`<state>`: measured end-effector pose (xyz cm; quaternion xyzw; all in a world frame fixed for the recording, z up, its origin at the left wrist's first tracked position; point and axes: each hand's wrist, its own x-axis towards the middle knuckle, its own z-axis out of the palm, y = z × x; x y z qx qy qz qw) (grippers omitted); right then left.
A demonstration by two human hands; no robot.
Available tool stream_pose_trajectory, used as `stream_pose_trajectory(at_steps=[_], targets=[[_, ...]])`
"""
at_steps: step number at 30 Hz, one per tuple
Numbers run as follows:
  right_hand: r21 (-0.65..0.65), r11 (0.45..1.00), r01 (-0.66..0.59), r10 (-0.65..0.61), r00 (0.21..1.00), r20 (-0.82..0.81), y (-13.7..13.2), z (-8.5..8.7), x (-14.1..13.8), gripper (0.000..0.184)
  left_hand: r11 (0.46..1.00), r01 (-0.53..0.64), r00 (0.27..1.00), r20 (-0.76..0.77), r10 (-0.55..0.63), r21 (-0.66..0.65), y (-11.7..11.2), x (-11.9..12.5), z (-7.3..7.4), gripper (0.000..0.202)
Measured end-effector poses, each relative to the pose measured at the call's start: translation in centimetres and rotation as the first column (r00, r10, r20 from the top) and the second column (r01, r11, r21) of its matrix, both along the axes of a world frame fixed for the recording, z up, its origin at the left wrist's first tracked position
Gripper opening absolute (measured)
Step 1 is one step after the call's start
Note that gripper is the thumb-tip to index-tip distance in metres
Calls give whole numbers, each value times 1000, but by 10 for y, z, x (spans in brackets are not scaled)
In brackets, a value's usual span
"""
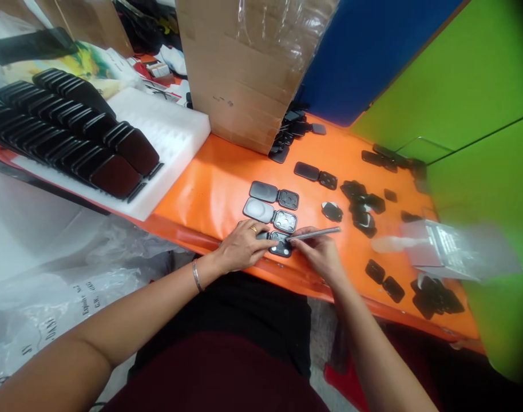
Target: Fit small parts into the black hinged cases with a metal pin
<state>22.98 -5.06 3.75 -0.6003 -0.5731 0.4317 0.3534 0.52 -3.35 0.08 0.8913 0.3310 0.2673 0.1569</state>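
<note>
At the table's front edge lies an unfolded black hinged case [280,245], with small round spots on its square half. My left hand [243,245] presses down on it, covering most of its other half, fingertips at the square part. Between the fingers of my right hand [319,252] is a slim grey metal tool, perhaps tweezers [317,233], its tip at the case. Just behind lies a second unfolded case with a pale round disc [258,208] on its left half. A third unfolded case [264,191] sits behind that one.
On the orange table [210,171], several black pieces [362,206] lie to the right, near a clear plastic box [446,249]. A cardboard box [244,74] stands at the back. Rows of dark panels [81,131] stand in white foam [158,126] at left. A green panel [471,103] borders the right.
</note>
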Motion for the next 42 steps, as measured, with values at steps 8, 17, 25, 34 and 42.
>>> stream_pose_trajectory(at_steps=[8, 17, 25, 34, 42], targets=[[188, 943, -276, 170, 881, 441, 10, 2, -4, 8, 1000, 4, 999, -45, -4, -4, -1, 1, 4, 30], [-6, 944, -329, 302, 861, 409, 24, 18, 0, 3, 999, -45, 979, -198, 39, -27, -5, 9, 15, 36], [-6, 889, -458, 421, 811, 406, 33, 20, 4, 4, 997, -78, 977, -199, 73, -14, -6, 12, 9, 36], [-96, 613, -784, 747, 536, 395, 67, 37, 6, 13, 996, -84, 968, -241, 74, -33, -4, 13, 14, 36], [-218, 537, -815, 829, 463, 313, 75, 45, 10, 16, 998, -63, 958, -280, 60, -3, -5, 16, 19, 37]])
